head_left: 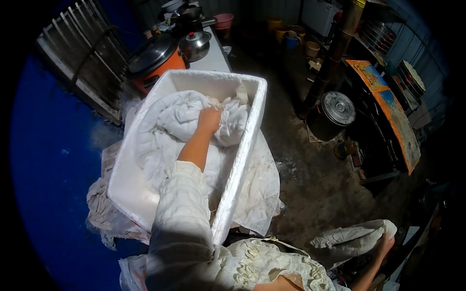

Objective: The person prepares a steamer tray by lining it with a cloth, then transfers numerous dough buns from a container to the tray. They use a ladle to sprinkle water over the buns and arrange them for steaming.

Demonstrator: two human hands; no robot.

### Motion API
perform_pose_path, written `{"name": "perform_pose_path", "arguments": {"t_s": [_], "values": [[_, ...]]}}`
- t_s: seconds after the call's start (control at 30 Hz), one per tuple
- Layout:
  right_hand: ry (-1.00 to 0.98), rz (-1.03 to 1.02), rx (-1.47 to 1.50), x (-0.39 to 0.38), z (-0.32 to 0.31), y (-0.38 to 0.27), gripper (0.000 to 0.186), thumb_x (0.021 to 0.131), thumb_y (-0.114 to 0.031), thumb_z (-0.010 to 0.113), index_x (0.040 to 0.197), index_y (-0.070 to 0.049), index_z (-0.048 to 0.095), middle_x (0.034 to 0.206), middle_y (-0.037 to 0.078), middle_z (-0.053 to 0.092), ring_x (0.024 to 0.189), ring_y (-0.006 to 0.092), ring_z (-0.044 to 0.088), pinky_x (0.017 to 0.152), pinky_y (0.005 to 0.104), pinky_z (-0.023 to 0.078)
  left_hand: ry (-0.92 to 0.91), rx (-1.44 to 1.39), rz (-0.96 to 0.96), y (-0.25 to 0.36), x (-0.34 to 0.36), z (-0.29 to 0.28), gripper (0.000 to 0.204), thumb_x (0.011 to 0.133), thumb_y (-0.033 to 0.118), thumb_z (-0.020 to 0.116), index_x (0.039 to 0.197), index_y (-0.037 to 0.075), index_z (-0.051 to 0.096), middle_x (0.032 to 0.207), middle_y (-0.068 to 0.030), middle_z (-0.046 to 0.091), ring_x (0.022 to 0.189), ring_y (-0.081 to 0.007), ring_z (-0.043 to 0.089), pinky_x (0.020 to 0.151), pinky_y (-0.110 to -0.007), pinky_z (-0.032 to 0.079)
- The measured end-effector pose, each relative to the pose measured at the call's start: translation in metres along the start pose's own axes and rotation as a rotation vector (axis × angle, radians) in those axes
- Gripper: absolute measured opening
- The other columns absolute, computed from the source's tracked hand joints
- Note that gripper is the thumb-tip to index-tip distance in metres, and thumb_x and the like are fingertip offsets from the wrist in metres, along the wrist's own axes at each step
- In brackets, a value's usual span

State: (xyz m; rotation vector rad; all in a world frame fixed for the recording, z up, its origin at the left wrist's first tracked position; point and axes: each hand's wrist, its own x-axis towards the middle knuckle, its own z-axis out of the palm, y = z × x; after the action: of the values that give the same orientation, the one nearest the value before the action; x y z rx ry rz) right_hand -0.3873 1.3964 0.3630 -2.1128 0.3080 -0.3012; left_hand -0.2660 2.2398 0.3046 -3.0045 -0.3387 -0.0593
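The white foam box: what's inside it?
Inside the white foam box lies a heap of bunched white cloth, gripped near the box's far end by the person's left hand. Anything beneath or wrapped within the cloth is covered.

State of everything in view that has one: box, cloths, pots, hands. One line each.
Foam box: open-topped
White cloth: bunched, inside box
Left hand: closed on white cloth
Off-white cloth: folded over, raised off to the right
Right hand: gripping off-white cloth
Orange pot: covered
Silver pot: covered
Dark floor pot: covered
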Motion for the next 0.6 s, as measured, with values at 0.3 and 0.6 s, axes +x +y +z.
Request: {"name": "perform_pose_path", "arguments": {"t_s": [0.3,0.6], "values": [[0.203,-0.105,0.334,0.007,0.006,-0.098,0.037,0.09,-0.024,0.055,0.111,0.006,0.056,0.107,0.014,0.061,0.089,0.0219,0.059,0.077,0.0331,0.046,0.439,-0.489,-0.198,-0.054,-0.074,-0.218,0.062,0.064,0.03,0.077,0.119,0.011,0.057,0.105,-0.0162,0.063,0.1,-0.0335,0.059,0.085,-0.04,0.047],[0.075,-0.573,1.048,0.047,0.069,-0.226,0.033,0.09,-0.018,0.051,0.117,0.001,0.054,0.118,0.013,0.054,0.105,0.0268,0.054,0.084,0.0392,0.046,1.239,-0.337,0.021,-0.207,-0.3,-0.431,0.055,0.071,0.016,0.075,0.119,0.002,0.053,0.11,-0.0131,0.06,0.1,-0.0239,0.058,0.085,-0.034,0.046]]}}
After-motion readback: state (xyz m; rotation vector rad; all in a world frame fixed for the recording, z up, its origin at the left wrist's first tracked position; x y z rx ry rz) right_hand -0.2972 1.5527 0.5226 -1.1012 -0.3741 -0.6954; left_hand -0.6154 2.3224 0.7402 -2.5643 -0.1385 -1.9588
